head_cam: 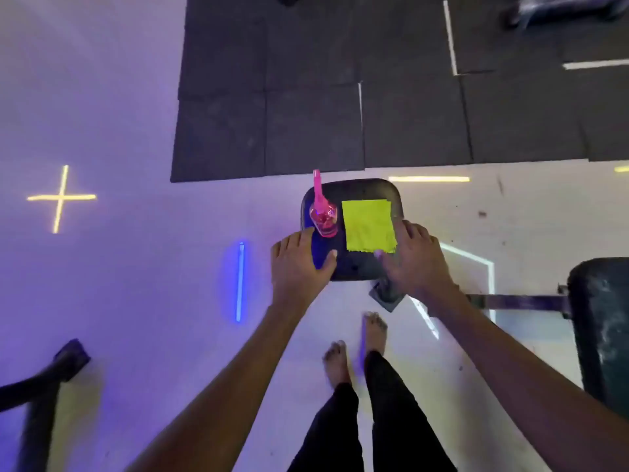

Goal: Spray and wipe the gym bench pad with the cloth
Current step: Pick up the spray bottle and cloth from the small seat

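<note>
Two spread hands hover mid-frame over the bench pad (354,267), holding nothing: my left hand (299,260) just below the pink spray bottle (323,218), my right hand (413,257) at the yellow cloth (369,226). Nothing seems sprayed yet; next I should grip the bottle.

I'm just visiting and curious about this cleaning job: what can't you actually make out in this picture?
Head view only:
- Near end of the bench pad: covered by the left hand and right hand.
- Near corner of the yellow cloth: under the right hand's fingers.
- Pink spray bottle: seen from above, so its fill level and label are unreadable.
- Dark equipment at right: cut off by the frame edge.
</note>
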